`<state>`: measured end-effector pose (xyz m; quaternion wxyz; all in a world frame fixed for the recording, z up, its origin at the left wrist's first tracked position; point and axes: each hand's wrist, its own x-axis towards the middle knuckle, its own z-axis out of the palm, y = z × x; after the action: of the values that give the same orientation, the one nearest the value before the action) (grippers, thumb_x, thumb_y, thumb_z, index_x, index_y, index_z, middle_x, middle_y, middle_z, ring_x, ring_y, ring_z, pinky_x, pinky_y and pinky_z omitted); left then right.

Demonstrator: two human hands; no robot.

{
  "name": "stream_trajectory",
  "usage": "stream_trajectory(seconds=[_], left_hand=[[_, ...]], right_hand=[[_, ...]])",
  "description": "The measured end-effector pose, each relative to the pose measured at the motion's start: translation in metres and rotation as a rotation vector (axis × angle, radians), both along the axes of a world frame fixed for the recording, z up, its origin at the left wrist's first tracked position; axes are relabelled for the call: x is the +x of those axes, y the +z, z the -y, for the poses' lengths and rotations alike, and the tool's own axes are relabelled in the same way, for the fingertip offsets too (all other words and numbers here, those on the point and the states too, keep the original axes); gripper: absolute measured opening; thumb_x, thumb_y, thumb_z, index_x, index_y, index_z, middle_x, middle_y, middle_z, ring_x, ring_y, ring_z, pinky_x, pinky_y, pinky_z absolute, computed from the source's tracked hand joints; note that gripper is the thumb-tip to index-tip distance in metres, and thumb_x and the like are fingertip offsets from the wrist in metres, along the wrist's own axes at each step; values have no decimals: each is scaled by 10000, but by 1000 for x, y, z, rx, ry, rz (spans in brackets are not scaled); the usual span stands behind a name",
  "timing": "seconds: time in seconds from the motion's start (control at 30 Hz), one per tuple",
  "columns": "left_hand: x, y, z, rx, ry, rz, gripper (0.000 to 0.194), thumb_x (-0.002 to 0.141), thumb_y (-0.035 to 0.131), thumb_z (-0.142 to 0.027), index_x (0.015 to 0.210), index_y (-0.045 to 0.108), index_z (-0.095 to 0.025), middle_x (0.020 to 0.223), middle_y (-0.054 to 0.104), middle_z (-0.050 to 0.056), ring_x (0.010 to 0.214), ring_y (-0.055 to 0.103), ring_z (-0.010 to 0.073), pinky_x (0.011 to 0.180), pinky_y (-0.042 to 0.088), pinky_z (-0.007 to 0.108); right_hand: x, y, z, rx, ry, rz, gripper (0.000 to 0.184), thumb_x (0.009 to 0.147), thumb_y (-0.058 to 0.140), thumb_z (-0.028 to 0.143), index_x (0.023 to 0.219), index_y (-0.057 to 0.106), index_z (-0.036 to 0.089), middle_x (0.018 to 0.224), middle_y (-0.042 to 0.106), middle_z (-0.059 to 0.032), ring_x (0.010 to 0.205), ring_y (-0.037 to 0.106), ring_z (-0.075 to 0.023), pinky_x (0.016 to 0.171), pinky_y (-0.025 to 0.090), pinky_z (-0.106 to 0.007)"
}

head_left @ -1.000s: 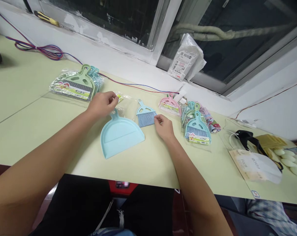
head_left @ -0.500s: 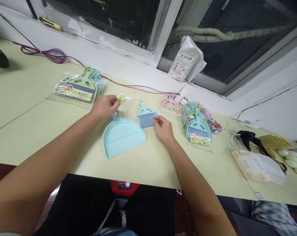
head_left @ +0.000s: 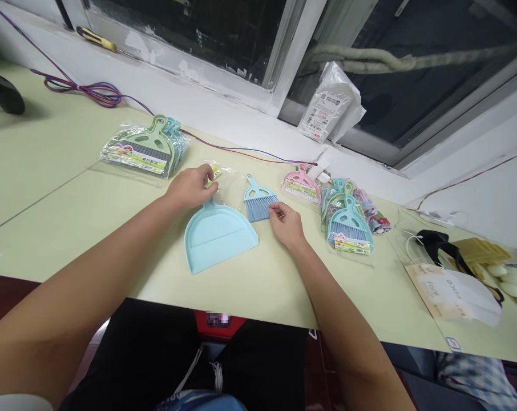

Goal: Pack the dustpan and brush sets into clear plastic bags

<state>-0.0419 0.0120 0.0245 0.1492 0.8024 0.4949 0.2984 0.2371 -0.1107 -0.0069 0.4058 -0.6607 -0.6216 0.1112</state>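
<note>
A light-blue dustpan (head_left: 219,234) lies on the table in front of me, its wide edge towards me. My left hand (head_left: 195,185) is curled over its handle, fingers bent; the handle's upper end is hidden beneath them. To the right of the dustpan lies a small light-blue hand brush (head_left: 259,200), its handle pointing away from me. My right hand (head_left: 285,224) pinches the right corner of its blue bristles between thumb and fingers. Behind the dustpan, a clear plastic bag (head_left: 229,185) with a yellow-green label lies partly behind my left hand.
Bagged dustpan sets lie at the left (head_left: 141,148) and right (head_left: 350,228), with a pink set (head_left: 301,184) between. Red and blue wires (head_left: 241,150) run along the back. A screwdriver (head_left: 96,40) rests on the sill. Face-mask packaging (head_left: 451,291) lies far right.
My left hand has shifted slightly and its fingers have closed down more over the dustpan handle. My right hand stays at the bristles. The whole view has shifted slightly.
</note>
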Motion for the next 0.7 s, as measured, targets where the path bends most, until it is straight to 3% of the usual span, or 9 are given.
stream_trajectory(seconds=[0.33, 0.7], left_hand=[[-6, -4, -6, 31, -117, -52, 373, 695, 643, -255, 1067, 622, -252, 909, 663, 53, 774, 605, 255, 604, 350, 345], [-10, -9, -14, 67, -212, -54, 363, 675, 586, -167, 1034, 627, -200, 895, 659, 44, 789, 604, 209, 647, 412, 304]], right_hand=[[0, 2, 1, 9, 8, -21, 261, 878, 556, 366, 993, 726, 204, 888, 738, -49, 749, 638, -190, 770, 508, -328], [0, -1, 1, 17, -20, 81, 262, 888, 541, 358, 1008, 715, 204, 891, 740, -45, 762, 654, -194, 791, 510, -331]])
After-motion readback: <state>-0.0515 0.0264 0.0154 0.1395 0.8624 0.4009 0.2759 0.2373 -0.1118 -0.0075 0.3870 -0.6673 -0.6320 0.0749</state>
